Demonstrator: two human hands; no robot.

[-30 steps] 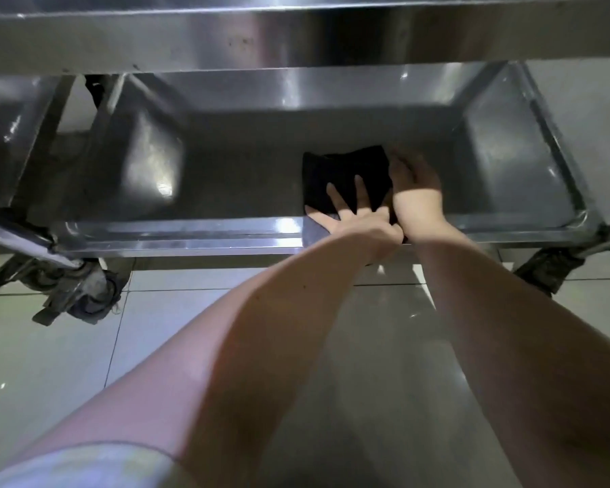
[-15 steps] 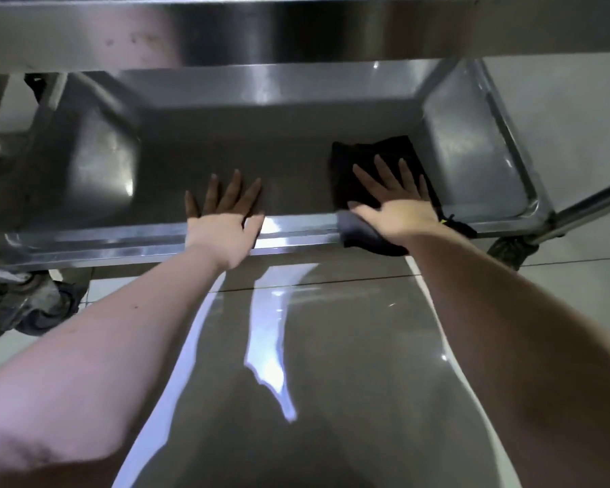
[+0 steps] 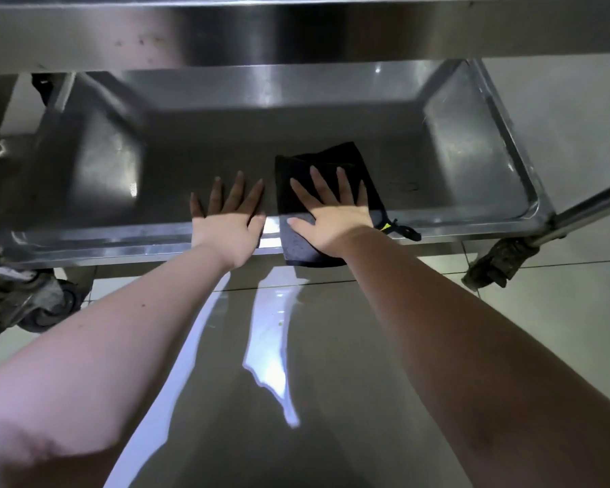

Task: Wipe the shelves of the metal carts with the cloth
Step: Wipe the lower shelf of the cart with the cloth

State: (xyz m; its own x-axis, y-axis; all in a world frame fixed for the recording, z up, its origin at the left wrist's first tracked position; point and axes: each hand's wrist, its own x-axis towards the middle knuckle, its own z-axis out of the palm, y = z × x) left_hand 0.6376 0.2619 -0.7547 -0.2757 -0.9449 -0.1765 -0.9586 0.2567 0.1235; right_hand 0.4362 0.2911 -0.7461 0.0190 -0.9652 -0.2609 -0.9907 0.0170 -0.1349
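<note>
Head view is looking down on a glossy tiled floor (image 3: pixel 560 311), which is throwing back bright streaks of light between the two forearms. Over it a metal cart (image 3: pixel 437 33) is standing, its upper shelf (image 3: pixel 226 33) running across the top as a broad steel band speckled with small dark spots. Below it, the lower shelf (image 3: pixel 472 163) is showing as a shallow tray with raised walls and a front rim; a round tube (image 3: pixel 596 202) is slanting away from its right front corner. Both bare arms are reaching forward to that rim.

The cloth (image 3: pixel 346 155) — dark, folded, roughly rectangular — is lying on the lower shelf right of centre, its near end draping over the front rim and hanging a little below it. The right hand (image 3: pixel 331 220) is pressing flat on the cloth, fingers straight and spread, thumb out to the left, curling round nothing. The left hand (image 3: pixel 228 223) is resting just beside the cloth on its left, palm on the rim and straight, spread fingers on the bare shelf floor, likewise holding nothing.

A grimy caster (image 3: pixel 46 304) is sitting under the cart's left front corner, and another caster (image 3: pixel 497 262), caked in dirt, under the right. A small loop (image 3: pixel 404 233) with a yellow tag is sticking out from the cloth's right edge at the rim.
</note>
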